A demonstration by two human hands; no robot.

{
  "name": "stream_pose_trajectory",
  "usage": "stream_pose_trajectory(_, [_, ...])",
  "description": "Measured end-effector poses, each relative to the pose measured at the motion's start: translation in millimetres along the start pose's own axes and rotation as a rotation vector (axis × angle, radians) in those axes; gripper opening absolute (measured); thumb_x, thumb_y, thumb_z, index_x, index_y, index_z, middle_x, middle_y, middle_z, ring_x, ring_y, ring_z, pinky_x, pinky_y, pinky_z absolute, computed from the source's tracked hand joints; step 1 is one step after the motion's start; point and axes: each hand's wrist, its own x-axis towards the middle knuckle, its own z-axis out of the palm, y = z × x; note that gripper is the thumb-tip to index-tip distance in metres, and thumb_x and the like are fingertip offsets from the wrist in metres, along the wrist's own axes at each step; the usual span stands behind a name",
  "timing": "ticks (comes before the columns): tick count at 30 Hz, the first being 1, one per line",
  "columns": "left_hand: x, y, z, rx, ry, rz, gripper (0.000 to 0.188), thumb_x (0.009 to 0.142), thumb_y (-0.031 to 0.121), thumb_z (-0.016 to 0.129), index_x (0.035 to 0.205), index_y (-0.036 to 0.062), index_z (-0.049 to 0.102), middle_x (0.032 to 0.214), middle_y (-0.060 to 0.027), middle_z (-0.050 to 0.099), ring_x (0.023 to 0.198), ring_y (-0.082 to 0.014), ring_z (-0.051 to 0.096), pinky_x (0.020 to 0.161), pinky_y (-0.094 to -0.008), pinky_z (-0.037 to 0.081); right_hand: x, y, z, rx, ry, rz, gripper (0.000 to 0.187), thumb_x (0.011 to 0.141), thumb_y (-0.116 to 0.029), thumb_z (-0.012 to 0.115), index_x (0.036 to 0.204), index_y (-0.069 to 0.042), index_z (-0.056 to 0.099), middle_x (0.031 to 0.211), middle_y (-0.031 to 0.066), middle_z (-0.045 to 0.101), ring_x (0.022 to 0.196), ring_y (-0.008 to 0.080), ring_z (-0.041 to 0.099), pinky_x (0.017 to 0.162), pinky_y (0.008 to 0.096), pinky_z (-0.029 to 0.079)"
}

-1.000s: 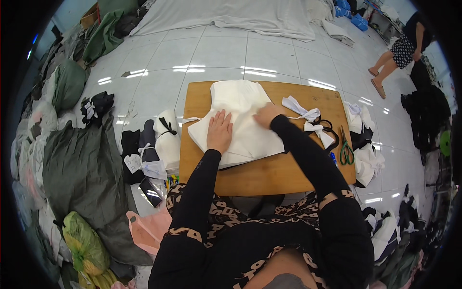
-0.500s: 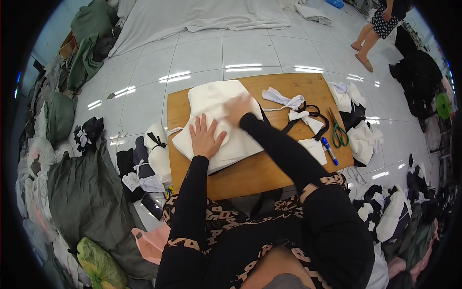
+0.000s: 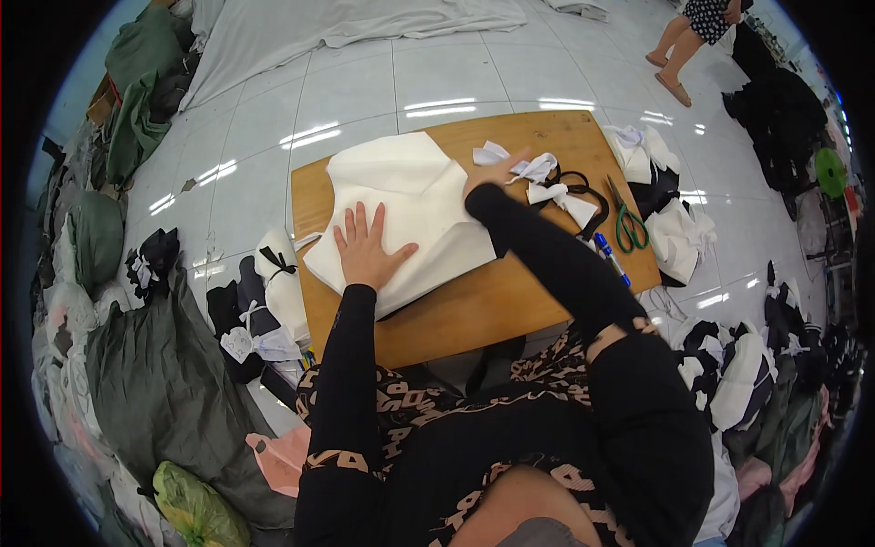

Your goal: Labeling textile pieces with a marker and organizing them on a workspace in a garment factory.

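A stack of cut white fabric pieces (image 3: 401, 164) lies on the low wooden table (image 3: 447, 330), with a dark edge showing beneath it. Palm down with fingers spread, my left hand (image 3: 367, 248) presses on the stack's left part. My right hand (image 3: 489, 175) is at the stack's right edge, its fingers stretched toward a white cloth strip (image 3: 538, 168); whether it touches the strip I cannot tell. Beside that strip are a tied white scrap (image 3: 570, 205) and a black band (image 3: 597, 201). Green-handled scissors (image 3: 630, 228) and a blue marker (image 3: 612, 259) rest at the table's right side.
Tied fabric bundles lie on the floor left of the table, such as a white roll (image 3: 281, 278), and right of it, such as a white bundle (image 3: 676, 239). Dark green cloth (image 3: 173, 383) spreads at left. A person (image 3: 685, 50) stands at far right on the tiles.
My right hand has moved right, from on top of the white fabric to its edge near the strips. The left hand stays flat on the stack. The whole view has shifted slightly.
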Motion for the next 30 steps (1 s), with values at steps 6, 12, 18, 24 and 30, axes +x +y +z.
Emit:
stream_pose_trajectory(6, [-62,-71,-19,0.131,-0.063,-0.18,0.093,0.071,0.069,0.059,0.144,0.0178,0.031,0.151,-0.0168,0.019,0.14,-0.0341,0.012,0.111,-0.0523,0.005,-114,-220,-8,0.23,1.052,-0.641,0.028,0.083,-0.021,0.051,0.102,-0.003,0.06,0.103,0.0152,0.063,0.096,0.033,0.06,0.089,0.0596,0.039])
stream_pose_trajectory(12, [-55,-51,-5,0.111,-0.055,-0.13,0.094,0.07,0.068,0.06,0.144,0.0175,0.032,0.15,-0.0167,0.022,0.14,-0.035,0.014,0.11,-0.055,0.008,-55,-156,-41,0.738,1.158,-0.096,0.062,0.089,-0.046,0.048,0.138,-0.01,0.038,0.143,0.0213,0.032,0.135,0.0368,0.024,0.106,0.0575,0.018])
stream_pose_trajectory(18, [-66,-74,-7,0.199,-0.048,-0.185,0.093,0.068,0.068,0.061,0.143,0.0199,0.032,0.149,-0.0186,0.022,0.139,-0.0357,0.016,0.11,-0.0547,0.01,-65,-199,38,0.244,1.327,-0.523,0.064,0.082,-0.061,0.044,0.135,-0.025,0.044,0.148,0.0122,0.029,0.138,0.0297,0.022,0.108,0.0597,0.01])
stream_pose_trajectory(24, [-45,-56,0,0.134,-0.025,-0.108,0.089,0.073,0.065,0.06,0.143,0.0193,0.03,0.149,-0.0168,0.023,0.139,-0.0341,0.018,0.11,-0.0541,0.011,-75,-6,113,0.7,1.538,0.096,0.025,0.083,-0.027,0.056,0.094,-0.006,0.063,0.1,0.0194,0.061,0.097,0.0356,0.056,0.077,0.0469,0.045])
stream_pose_trajectory(30, [-3,-92,2,-0.087,0.253,-0.249,0.055,0.081,0.054,0.06,0.118,0.0127,0.061,0.126,-0.0197,0.051,0.12,-0.0362,0.045,0.098,-0.0492,0.035,-140,-27,273,0.855,1.035,0.03,0.022,0.084,-0.023,0.051,0.091,-0.005,0.062,0.082,0.0186,0.065,0.08,0.0359,0.061,0.072,0.0461,0.048])
